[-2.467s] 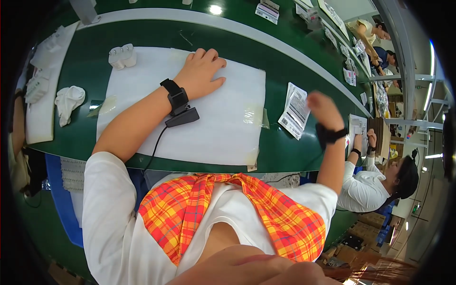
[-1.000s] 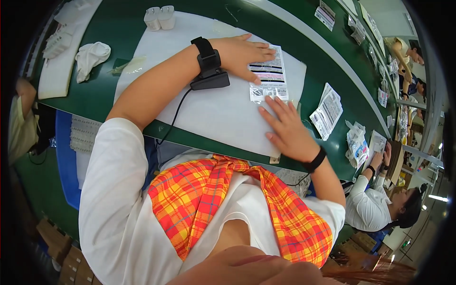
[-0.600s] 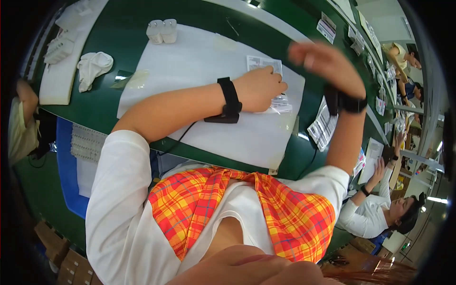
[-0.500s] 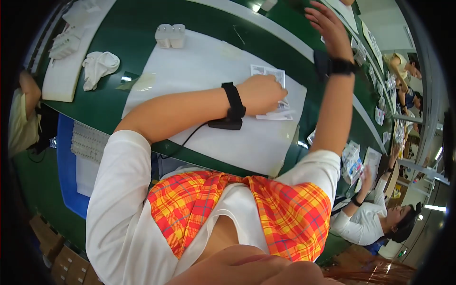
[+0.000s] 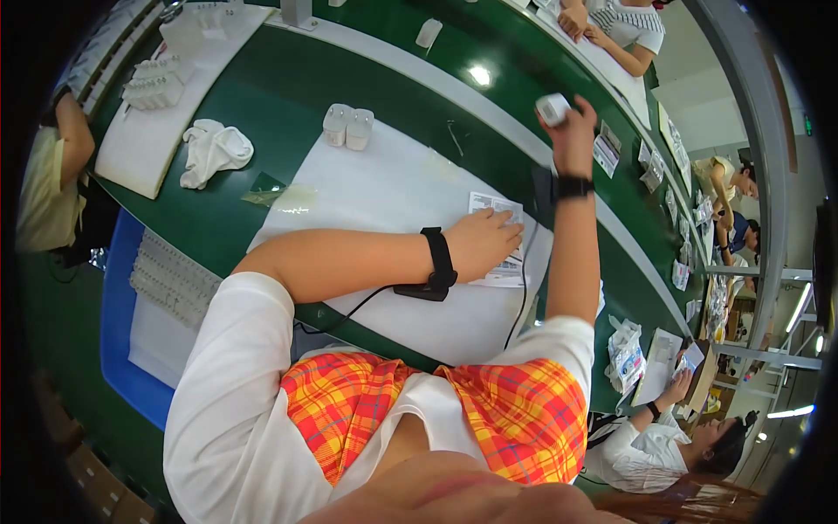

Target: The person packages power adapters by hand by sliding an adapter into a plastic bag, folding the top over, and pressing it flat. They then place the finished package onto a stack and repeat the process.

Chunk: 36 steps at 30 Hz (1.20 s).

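My left hand [image 5: 483,247] lies with its fingers spread flat over a white printed leaflet [image 5: 499,277] on the white work sheet [image 5: 367,205]. My right hand [image 5: 573,144] is raised at the far right, above the green belt beyond the table. Between its thumb and fingers is a small white block [image 5: 552,109], which looks like a power adapter. Two similar white adapters, one of them this adapter [image 5: 359,128], stand side by side at the sheet's far left corner. Black bands with small boxes wrap both my wrists.
A crumpled white cloth [image 5: 216,153] lies left of the sheet. Several white blocks [image 5: 155,85] stand on a pale board at the far left. A blue bin [image 5: 118,327] sits below the table's left edge. Co-workers sit along the right, near a bagged bundle [image 5: 626,355].
My right hand has gone from empty and spread to holding the white block, and sits further left in view. My left hand's bent fingers have flattened out on the leaflet. The view has shifted.
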Tool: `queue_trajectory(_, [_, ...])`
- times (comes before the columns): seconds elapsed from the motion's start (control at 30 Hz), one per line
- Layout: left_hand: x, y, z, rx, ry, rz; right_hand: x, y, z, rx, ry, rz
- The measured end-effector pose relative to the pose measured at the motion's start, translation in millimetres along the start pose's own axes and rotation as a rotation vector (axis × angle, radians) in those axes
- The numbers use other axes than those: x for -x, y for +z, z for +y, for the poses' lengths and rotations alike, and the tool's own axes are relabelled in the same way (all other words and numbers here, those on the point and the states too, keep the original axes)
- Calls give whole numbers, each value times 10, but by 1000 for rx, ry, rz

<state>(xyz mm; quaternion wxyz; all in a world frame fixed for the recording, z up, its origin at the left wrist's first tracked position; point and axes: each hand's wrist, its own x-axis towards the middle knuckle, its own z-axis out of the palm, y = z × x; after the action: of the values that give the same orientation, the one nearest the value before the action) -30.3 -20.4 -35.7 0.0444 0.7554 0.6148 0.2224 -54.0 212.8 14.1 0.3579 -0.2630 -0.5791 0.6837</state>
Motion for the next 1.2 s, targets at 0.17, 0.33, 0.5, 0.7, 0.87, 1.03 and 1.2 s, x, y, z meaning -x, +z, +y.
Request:
queue_trajectory(0.17, [-65,-92,99,-91,30,-93,1492,-470,-551,464,-43,-100])
queue_trajectory(0.33, [-74,-110,26,38,-42,-78,2343,-739,-332,643,-11,-90])
queue_trajectory(0.5, [-47,-280,29,219,-206,-109,2512,-529,-270,1093,-304,-321])
queue_trajectory(0.7, [-21,-230,97,-137,-118,50,2206,-426,-234,1079,-150,-171])
queue_trajectory(0.87, [-108,-346,-161,74,-48,97,2029,-477,-310,817,19,-248])
queue_trajectory(1.03, [-44,-532,-224,788,69,123,1994,-854,-6,151,98,-220])
queue_trajectory(1.2, [-112,-358,-270,597,49,246,2227,-781,-250,-200,236,-308])
